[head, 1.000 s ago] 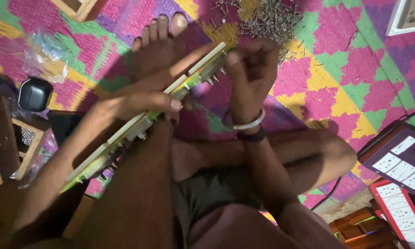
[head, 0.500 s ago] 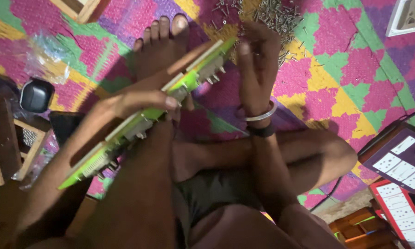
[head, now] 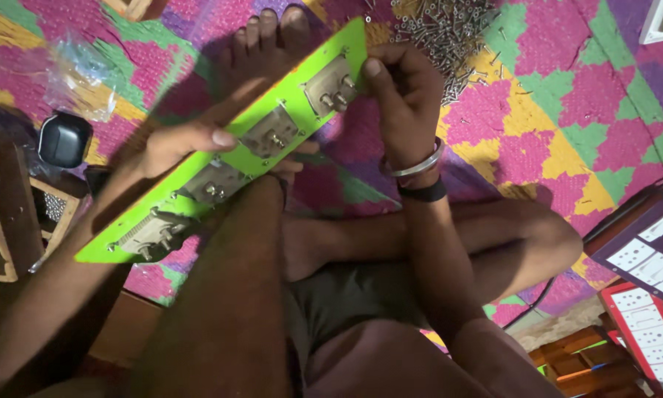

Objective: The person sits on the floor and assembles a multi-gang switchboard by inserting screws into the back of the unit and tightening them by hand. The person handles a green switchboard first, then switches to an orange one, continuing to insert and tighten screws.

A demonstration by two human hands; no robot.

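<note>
You sat on the floor with your legs crossed, and you held a long green panel (head: 221, 147) above your knee. The panel lay slanted, from about 7 o'clock to 1 o'clock in the view. Four metal switch units (head: 272, 135) were fixed along it in a row, each with small screw posts facing you.

Your left hand (head: 187, 144) gripped the panel near its middle: the thumb was pressed on the upper face and the other fingers were curled under it. Your right hand (head: 405, 103) was closed around the upper end of the panel, with the thumb lying on the face just beside the topmost unit. I could not tell if this hand held also something small. On that wrist you wore a metal bangle (head: 417, 163) and a dark band (head: 422, 193).

Your bare foot (head: 261, 48) rested on a colourful woven mat (head: 560, 110) at 12 o'clock, partly behind the panel. A heap of loose screws (head: 442, 33) lay on the mat at 1 o'clock, near your right hand. At 9 o'clock were a small black box (head: 64, 138) and a wooden frame (head: 7, 214), and a clear plastic bag (head: 81, 74) lay at 10 o'clock. Some boxed cards (head: 652, 258) stood at 4 o'clock.
</note>
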